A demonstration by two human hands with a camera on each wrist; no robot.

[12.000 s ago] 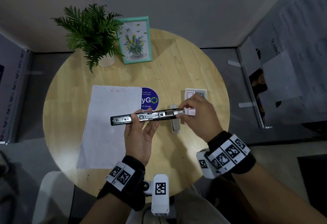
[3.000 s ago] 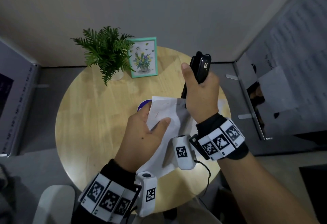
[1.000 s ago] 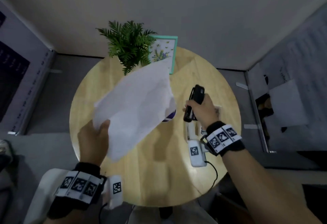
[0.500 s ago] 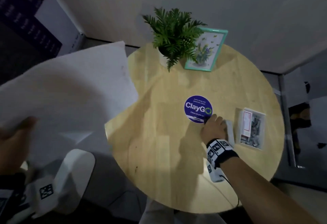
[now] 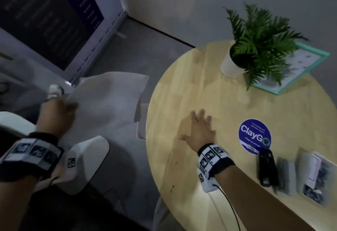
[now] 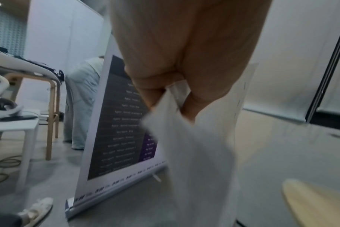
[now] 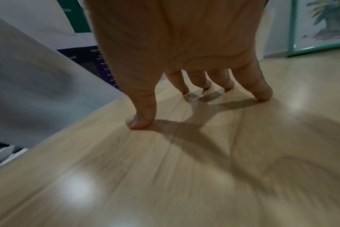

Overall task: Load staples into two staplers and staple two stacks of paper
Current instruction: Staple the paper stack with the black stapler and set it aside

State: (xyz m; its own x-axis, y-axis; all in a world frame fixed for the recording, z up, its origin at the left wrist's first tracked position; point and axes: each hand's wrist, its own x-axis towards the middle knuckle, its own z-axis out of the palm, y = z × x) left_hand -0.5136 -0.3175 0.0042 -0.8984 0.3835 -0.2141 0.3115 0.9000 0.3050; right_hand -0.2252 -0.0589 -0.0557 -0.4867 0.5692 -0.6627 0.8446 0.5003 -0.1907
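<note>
white paper stack [image 5: 109,103] (held off-table), black stapler [image 5: 267,168] flat

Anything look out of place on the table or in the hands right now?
Nothing stands out. The left hand holds the paper stack off the table's edge, bent; the black stapler lies flat beside the grey stapler.

Potted fern [image 5: 255,37], framed picture [image 5: 299,66], ClayGo sticker [image 5: 254,136] on table [image 5: 182,85].

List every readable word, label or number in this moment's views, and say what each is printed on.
"ClayGO": round blue sticker on the wooden table; its smaller lines are too blurred to read.
Standing banner: rows of white text, too blurred to read.
Staple packet: label unreadable.
Wristband squares: patterns, no words.
</note>
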